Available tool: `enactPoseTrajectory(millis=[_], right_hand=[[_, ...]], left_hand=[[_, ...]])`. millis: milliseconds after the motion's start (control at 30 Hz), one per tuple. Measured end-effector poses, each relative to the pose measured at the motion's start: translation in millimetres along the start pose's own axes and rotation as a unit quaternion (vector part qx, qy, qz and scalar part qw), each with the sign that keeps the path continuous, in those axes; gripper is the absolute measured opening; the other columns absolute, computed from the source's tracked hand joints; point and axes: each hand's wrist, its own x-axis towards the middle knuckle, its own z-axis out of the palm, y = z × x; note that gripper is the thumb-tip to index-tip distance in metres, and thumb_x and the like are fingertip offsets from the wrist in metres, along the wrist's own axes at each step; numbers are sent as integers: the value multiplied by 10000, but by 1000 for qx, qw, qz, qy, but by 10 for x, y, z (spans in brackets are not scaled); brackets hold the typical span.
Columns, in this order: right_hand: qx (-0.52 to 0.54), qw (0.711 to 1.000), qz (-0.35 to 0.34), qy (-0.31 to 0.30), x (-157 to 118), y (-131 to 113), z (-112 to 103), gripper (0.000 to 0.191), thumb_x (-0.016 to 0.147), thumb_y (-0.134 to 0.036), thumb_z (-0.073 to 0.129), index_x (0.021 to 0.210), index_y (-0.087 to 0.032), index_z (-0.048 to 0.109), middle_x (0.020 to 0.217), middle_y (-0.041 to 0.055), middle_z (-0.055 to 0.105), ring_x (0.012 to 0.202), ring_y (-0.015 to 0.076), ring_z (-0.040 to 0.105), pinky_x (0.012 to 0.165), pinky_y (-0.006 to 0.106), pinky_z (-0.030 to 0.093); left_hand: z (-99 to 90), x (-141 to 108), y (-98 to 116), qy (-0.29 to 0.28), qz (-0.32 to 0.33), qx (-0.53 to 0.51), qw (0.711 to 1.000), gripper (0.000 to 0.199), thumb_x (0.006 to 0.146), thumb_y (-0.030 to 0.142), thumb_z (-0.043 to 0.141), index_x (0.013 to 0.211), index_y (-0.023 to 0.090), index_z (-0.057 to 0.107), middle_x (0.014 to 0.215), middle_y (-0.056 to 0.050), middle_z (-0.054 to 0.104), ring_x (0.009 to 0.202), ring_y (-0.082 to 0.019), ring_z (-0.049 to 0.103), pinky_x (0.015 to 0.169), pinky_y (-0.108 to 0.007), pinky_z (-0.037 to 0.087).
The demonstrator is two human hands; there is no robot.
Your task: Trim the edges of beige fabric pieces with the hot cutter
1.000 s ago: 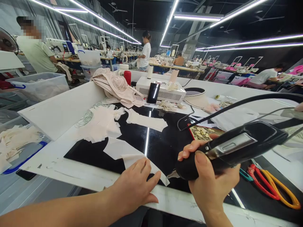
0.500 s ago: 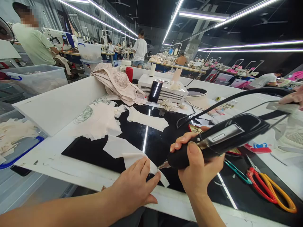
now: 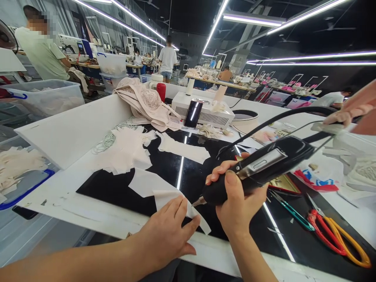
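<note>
My left hand (image 3: 169,225) lies with its fingers stretched out on a pale fabric piece (image 3: 164,199), pressing it near the front edge of the black board (image 3: 113,192). My right hand (image 3: 239,199) is wrapped around a thick black corded hand tool (image 3: 255,168) with a silver switch plate. Its slim metal tip (image 3: 199,201) points left and meets the edge of the fabric by my left fingers. Whether it touches the cloth or the board I cannot tell. Another fabric piece (image 3: 143,182) lies partly under the pressed one.
Red-and-orange-handled scissors (image 3: 337,235) and teal-handled tweezers (image 3: 293,211) lie at right. Cut fabric pieces (image 3: 123,147), a phone (image 3: 193,113) and a white vented box (image 3: 216,113) are farther back. Another person's hand (image 3: 346,111) is near the tool's cable at upper right.
My right hand and the black tool have shifted slightly left, its tip moving left along the fabric edge. The other person's hand has come farther in from the right. My left hand stays put.
</note>
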Motion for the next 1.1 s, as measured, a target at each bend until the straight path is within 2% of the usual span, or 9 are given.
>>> enactPoseTrajectory(millis=[200, 567, 800, 1100], right_hand=[[8, 1000, -1, -1, -28, 1, 9, 418, 859, -247, 798, 1195, -276, 551, 811, -58, 665, 616, 131, 619, 552, 298, 561], [30, 1000, -5, 0, -39, 4, 54, 448, 843, -260, 833, 1202, -263, 565, 799, -55, 675, 608, 134, 620, 547, 300, 560], [27, 999, -19, -4, 9, 64, 109, 435, 840, -286, 836, 1185, -261, 571, 794, -56, 677, 601, 130, 620, 552, 299, 557], [26, 1000, -2, 11, 22, 67, 162, 415, 832, -264, 817, 1169, -263, 575, 792, -56, 668, 592, 131, 621, 528, 291, 560]], left_hand=[[-17, -16, -49, 3, 6, -14, 1000, 906, 711, 673, 903, 1390, 169, 580, 1370, -304, 659, 1271, -438, 686, 1002, -544, 628], [-185, -59, -163, -18, 8, -45, 999, 793, 767, 593, 898, 1405, 229, 601, 1435, -270, 619, 1372, -413, 617, 1067, -538, 597], [-179, -73, -177, -23, 0, -63, 998, 771, 769, 596, 891, 1403, 247, 623, 1460, -287, 598, 1376, -434, 610, 1078, -561, 586], [-142, -76, -160, -10, -11, -69, 997, 768, 774, 611, 882, 1403, 254, 623, 1456, -289, 609, 1398, -435, 590, 1098, -578, 570]])
